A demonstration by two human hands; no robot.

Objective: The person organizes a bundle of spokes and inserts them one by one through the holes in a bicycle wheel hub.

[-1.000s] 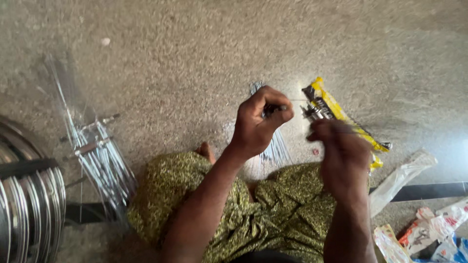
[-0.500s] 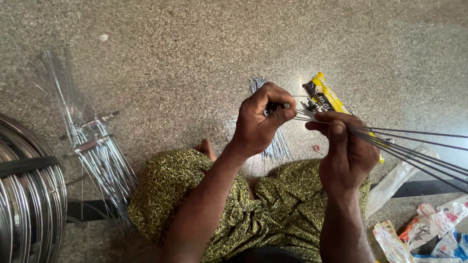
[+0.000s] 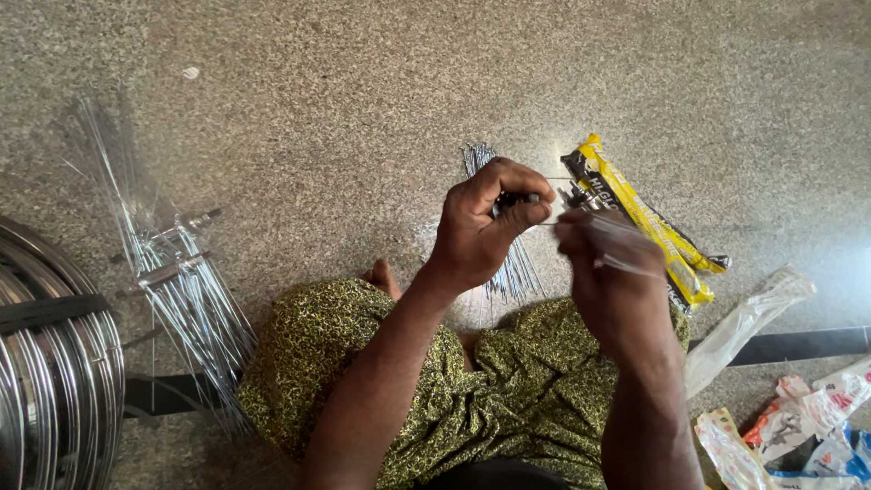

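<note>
A seated person's left hand point(image 3: 481, 227) pinches a small dark metal piece point(image 3: 519, 198) between closed fingers point(image 3: 522, 218) above the speckled stone floor point(image 3: 345, 109). The right hand point(image 3: 612, 281), just beside it, grips thin silvery wire spokes point(image 3: 626, 245), blurred. A loose bundle of steel spokes point(image 3: 195, 299) lies well apart toward the floor's left edge; a yellow-and-black packet point(image 3: 653, 227) lies behind the right hand.

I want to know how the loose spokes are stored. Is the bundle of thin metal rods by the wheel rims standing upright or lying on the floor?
Lying down: the metal rods are fanned out flat on the speckled floor, beside the stacked rims.
</note>
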